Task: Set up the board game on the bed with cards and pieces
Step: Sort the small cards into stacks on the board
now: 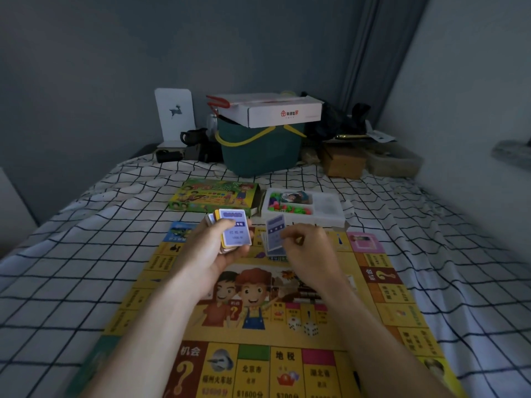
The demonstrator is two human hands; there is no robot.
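A yellow game board (388, 297) lies flat on the checked bed sheet (86, 254). Above its far half my left hand (218, 251) grips a stack of cards (234, 231), thumb across the top blue-edged card. My right hand (307, 245) pinches a single blue card (274, 234) that stands tilted over a small pile on the board. Beyond the board lie the green game box (212, 195) and a white tray (330, 209) with several coloured pieces (290, 208) in its left compartments.
At the head of the bed stand a dark green basket (258, 150) with a white carton (275, 110) on top, a brown box (343, 162), a white deer stand (175, 116) and dark clutter. A wall runs along the right side.
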